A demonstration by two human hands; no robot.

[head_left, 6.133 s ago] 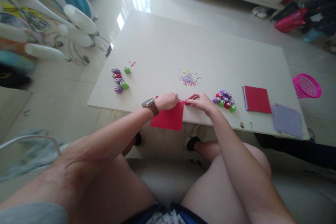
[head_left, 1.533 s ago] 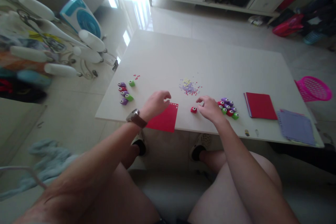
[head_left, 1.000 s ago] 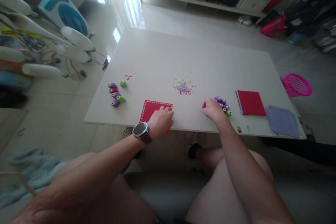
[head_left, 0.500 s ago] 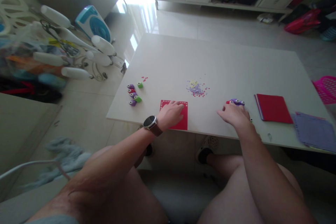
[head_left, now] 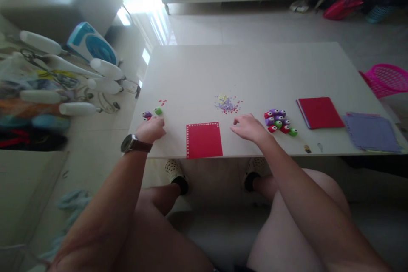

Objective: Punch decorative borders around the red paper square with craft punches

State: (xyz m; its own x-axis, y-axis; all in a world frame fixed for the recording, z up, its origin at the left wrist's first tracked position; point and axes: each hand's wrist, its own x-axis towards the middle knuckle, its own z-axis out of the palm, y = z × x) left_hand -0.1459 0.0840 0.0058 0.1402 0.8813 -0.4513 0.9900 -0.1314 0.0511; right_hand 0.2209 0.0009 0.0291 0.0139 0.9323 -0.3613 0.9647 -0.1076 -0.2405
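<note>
A red paper sheet (head_left: pixel 204 140) with small holes along its top and left edges lies at the near edge of the white table (head_left: pixel 242 66). My left hand (head_left: pixel 151 129), a watch on its wrist, is curled over a group of small craft punches at the table's left. A purple punch (head_left: pixel 147 114) and a green punch (head_left: pixel 158 111) show beside its fingers. My right hand (head_left: pixel 250 127) rests on the table with fingers loosely apart and holds nothing. It lies between the red sheet and a cluster of purple, red and green punches (head_left: pixel 279 121).
Punched paper bits (head_left: pixel 227 104) are scattered mid-table. A red paper stack (head_left: pixel 320 112) and purple sheets (head_left: pixel 371 131) lie at the right. A pink basket (head_left: pixel 384 78) stands past the right edge. A blue fan (head_left: pixel 92 46) and a white rack (head_left: pixel 63 80) stand on the left.
My left hand has left the red sheet and moved left onto the left group of punches. My right hand has come off the right cluster and moved left. The red punch now lies with that cluster.
</note>
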